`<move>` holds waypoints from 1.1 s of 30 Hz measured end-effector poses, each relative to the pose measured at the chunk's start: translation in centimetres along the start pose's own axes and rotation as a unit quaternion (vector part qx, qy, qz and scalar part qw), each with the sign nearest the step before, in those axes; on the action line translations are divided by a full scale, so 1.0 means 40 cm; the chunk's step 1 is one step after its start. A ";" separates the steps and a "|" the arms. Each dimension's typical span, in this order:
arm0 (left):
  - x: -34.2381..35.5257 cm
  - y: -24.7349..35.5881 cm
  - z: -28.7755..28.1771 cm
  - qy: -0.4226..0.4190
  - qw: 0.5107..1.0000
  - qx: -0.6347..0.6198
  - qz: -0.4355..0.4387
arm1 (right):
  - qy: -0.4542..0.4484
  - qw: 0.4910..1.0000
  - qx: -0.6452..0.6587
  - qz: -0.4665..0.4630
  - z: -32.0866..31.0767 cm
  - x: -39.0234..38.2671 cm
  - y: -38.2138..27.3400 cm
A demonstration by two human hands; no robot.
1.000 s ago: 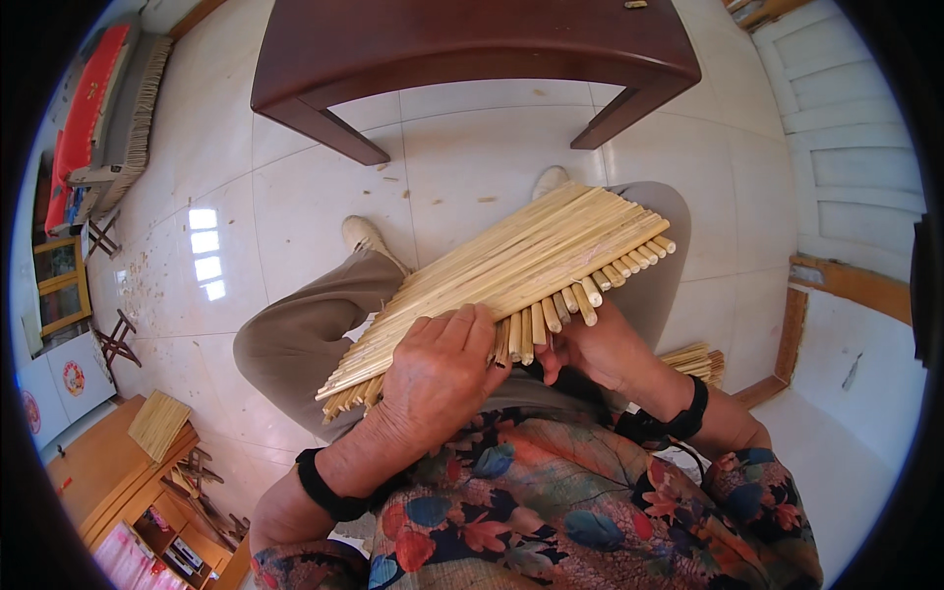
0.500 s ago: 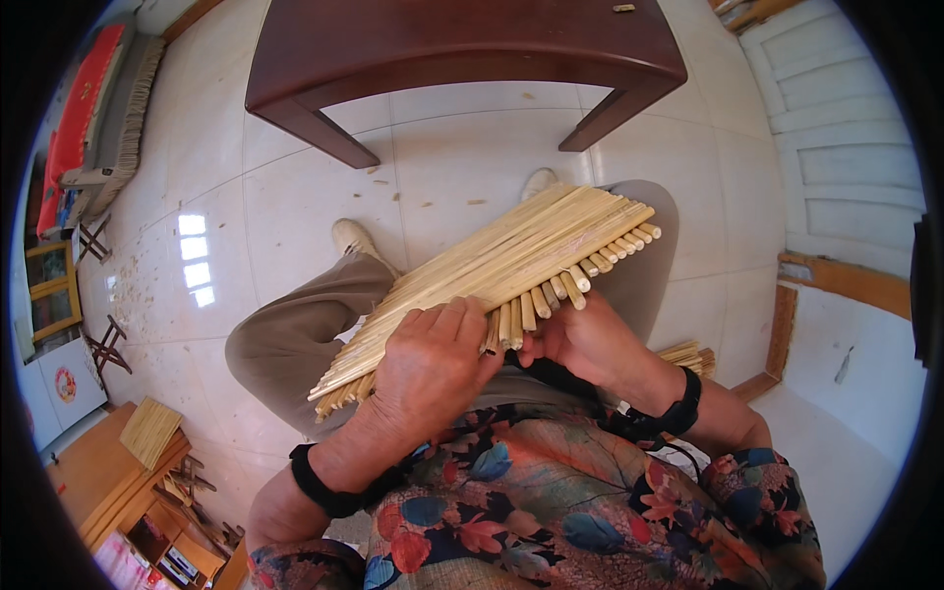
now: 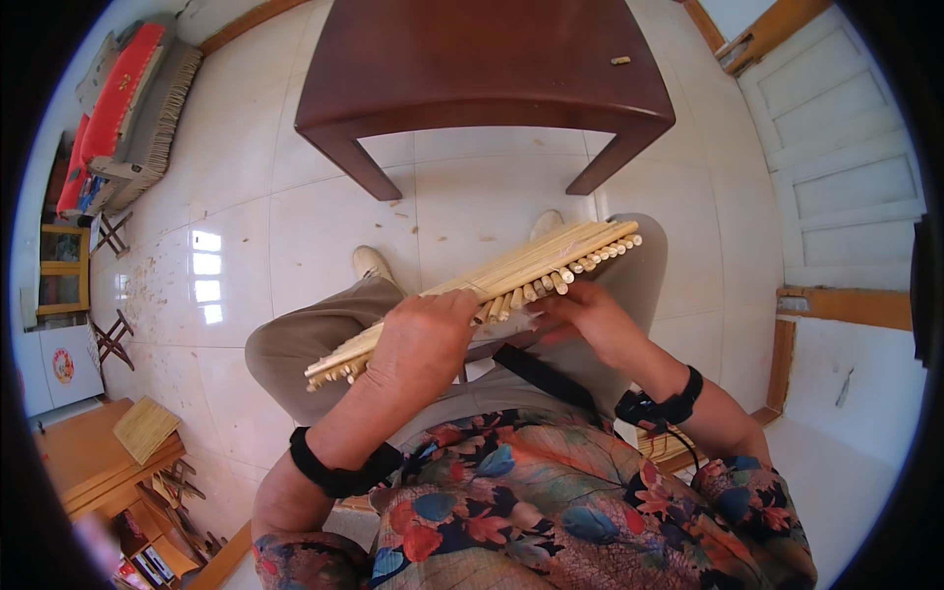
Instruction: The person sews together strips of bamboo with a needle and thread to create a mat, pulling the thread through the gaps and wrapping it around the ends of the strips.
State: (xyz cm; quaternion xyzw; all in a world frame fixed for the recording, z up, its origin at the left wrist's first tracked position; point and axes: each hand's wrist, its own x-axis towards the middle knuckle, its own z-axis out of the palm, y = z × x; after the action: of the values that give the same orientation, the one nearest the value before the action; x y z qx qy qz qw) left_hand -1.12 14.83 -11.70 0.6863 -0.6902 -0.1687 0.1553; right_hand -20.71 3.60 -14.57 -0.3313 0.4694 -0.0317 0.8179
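Note:
A mat of pale, straw-coloured stalks (image 3: pixel 531 258) lies slanted above my lap, its far right end higher than its near left end. Cut stalk ends line its near edge in a stepped row. My left hand (image 3: pixel 418 339) is closed around the near edge, left of the middle, its thumb hidden. Close under the stalk ends on the right is my right hand (image 3: pixel 600 320). Its fingertips are smeared by motion, and whether they grip a stalk is hidden from me. Black bands circle both forearms.
A dark red wooden table (image 3: pixel 482 79) stands ahead, a small stalk piece (image 3: pixel 620 60) on it. More stalks (image 3: pixel 664 447) lie beside my right forearm. At the left, another stalk mat (image 3: pixel 146 430) rests on a wooden cabinet (image 3: pixel 74 447). Stalk scraps dot the tiled floor.
The mat has tilted, so its top face shows narrower and its cut ends face me more. My right hand has shifted slightly up and right, its fingers now blurred. The left keeps its hold.

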 end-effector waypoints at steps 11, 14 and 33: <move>-0.102 0.017 -0.262 0.028 0.982 0.154 0.107 | -0.005 0.824 -0.486 -0.292 -0.091 -0.183 -0.122; -0.180 0.023 -0.285 0.118 0.958 0.228 0.130 | -0.073 0.772 -0.524 -0.353 -0.036 -0.194 -0.106; -0.463 -0.059 -0.105 0.245 0.945 0.210 0.058 | -0.124 0.977 -0.165 -0.056 -0.039 -0.078 -0.028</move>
State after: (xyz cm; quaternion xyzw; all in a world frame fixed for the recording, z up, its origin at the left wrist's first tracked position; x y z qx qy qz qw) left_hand 3.05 33.25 -8.67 0.6826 -0.6890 0.1623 0.1815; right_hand -23.38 3.06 -12.10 -0.4890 0.3443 0.0421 0.8004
